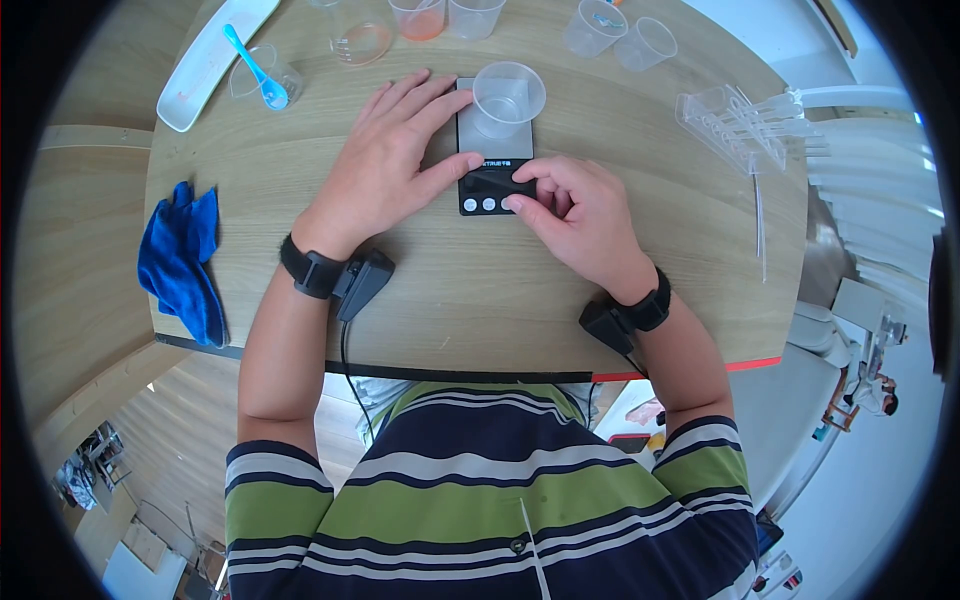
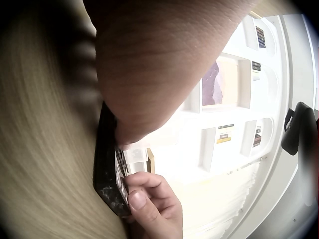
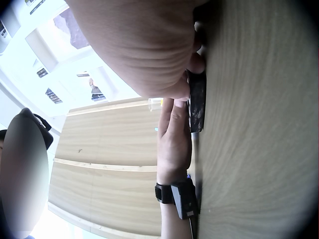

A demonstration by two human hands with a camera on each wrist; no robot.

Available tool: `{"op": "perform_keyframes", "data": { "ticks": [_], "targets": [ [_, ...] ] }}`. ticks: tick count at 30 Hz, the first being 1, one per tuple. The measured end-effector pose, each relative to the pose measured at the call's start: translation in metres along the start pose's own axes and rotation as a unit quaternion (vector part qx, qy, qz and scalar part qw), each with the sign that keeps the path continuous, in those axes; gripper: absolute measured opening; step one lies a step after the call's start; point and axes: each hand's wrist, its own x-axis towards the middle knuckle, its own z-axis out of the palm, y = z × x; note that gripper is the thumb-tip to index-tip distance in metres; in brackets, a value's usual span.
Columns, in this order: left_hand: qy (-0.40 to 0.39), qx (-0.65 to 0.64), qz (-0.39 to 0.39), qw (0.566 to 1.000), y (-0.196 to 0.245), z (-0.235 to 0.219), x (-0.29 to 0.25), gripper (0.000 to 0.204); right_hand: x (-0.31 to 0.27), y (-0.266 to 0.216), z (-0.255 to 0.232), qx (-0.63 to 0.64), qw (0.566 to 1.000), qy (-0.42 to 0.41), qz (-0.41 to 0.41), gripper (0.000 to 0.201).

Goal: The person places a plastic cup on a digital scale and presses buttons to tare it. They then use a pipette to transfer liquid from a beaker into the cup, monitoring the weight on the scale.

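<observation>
A small black digital scale [image 1: 497, 181] with a metal plate and a row of round buttons lies on the table. A clear plastic cup [image 1: 508, 98] stands on its plate. My left hand [image 1: 398, 150] lies along the scale's left side, fingers extended, forefinger near the cup and thumb reaching the panel. At the panel's right corner is my right hand [image 1: 583, 212], fingers bent, with the thumb tip on the right-hand button and the forefinger tip at the display. In the left wrist view, the right hand's thumb and forefinger touch the top of the scale [image 2: 107, 164].
A blue cloth [image 1: 180, 262] lies at the left. Behind it are a long white tray [image 1: 190, 88] and a beaker with a blue spoon [image 1: 258, 68]. Several plastic cups [image 1: 475, 18] line the far side. At the right stands a clear rack [image 1: 722, 130] with thin rods.
</observation>
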Motion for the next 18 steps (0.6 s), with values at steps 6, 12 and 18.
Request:
{"op": "perform_keyframes", "data": {
  "ticks": [6, 12, 18],
  "targets": [
    [0.002, 0.0, 0.0, 1.0, 0.0003, 0.0006, 0.0, 0.065, 0.0004, -0.0003, -0.0002, -0.001, 1.0, 0.002, -0.003, 0.026],
    [-0.001, -0.001, -0.002, 1.0, 0.0008, -0.0002, -0.0001, 0.065, 0.0006, -0.0013, -0.0002, 0.004, 1.0, 0.003, 0.007, 0.025],
    [-0.001, -0.003, -0.003, 1.0, 0.0008, -0.0002, -0.0001, 0.066, 0.0011, -0.002, -0.0003, 0.004, 1.0, 0.003, 0.005, 0.026]
  ]
}}
